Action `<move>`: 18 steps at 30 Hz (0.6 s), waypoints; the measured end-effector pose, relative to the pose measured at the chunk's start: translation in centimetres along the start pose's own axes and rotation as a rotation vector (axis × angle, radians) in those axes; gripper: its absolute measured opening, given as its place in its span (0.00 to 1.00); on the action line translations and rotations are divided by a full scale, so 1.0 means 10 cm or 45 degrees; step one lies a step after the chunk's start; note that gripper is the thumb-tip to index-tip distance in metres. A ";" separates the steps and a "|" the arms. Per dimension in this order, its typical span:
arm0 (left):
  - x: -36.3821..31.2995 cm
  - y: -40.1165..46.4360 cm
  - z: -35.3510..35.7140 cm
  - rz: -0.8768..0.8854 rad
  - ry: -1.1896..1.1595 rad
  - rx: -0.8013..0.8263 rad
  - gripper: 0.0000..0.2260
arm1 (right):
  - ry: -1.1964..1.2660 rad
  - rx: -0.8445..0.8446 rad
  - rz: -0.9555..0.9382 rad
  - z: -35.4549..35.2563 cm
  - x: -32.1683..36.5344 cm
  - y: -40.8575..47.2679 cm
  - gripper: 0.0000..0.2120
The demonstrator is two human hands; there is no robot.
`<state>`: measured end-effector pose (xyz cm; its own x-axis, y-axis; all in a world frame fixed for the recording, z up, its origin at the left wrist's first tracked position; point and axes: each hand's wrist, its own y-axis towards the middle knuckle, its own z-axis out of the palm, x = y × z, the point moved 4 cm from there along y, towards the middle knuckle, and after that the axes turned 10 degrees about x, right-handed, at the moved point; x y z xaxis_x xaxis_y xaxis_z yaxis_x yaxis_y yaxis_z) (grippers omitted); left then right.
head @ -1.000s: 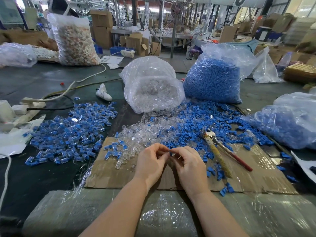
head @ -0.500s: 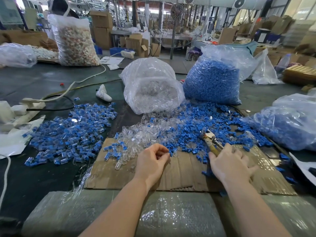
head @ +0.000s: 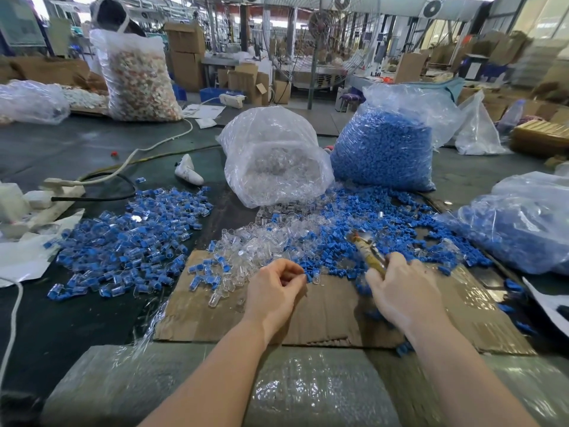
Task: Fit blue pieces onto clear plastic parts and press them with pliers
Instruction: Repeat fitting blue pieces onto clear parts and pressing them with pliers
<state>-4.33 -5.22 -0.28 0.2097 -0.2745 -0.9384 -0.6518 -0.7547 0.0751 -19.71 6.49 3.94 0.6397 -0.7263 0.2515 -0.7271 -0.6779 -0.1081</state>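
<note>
Your right hand (head: pixel 400 291) grips the yellowish-handled pliers (head: pixel 368 252); your left hand (head: pixel 274 291) curls, pinching something small, hard to tell what, beside glossy clear plastic parts (head: pixel 255 254) on corrugated cardboard (head: pixel 323 315).

White power strip (head: pixel 57 188), standing fan (head: pixel 320 24), cardboard boxes (head: pixel 186 53).

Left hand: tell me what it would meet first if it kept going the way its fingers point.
The left hand points forward and slightly right. It would probably first meet the loose blue pieces at the cardboard sheet's far edge, with clear plastic parts just left of that line; depth is uncertain.
</note>
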 end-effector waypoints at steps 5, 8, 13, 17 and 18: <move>0.02 0.10 -0.05 -0.203 -0.450 -0.008 0.04 | 0.437 0.354 -0.250 -0.01 0.28 -0.15 0.12; 0.03 0.13 -0.11 -0.284 -0.624 -0.027 0.03 | 0.690 0.556 -0.289 0.02 0.37 -0.23 0.12; 0.03 0.17 -0.17 -0.370 -0.664 -0.107 0.04 | 0.835 0.779 -0.302 0.07 0.44 -0.30 0.09; 0.03 0.19 -0.22 -0.384 -0.663 -0.147 0.05 | 0.917 0.913 -0.326 0.10 0.45 -0.32 0.04; 0.02 0.20 -0.22 -0.385 -0.662 -0.156 0.05 | 0.905 0.931 -0.330 0.11 0.46 -0.32 0.05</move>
<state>-3.97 -8.11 0.39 -0.0308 0.2658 -0.9635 -0.5240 -0.8252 -0.2109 -14.17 5.21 4.41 0.2887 -0.4759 0.8308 -0.1099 -0.8784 -0.4651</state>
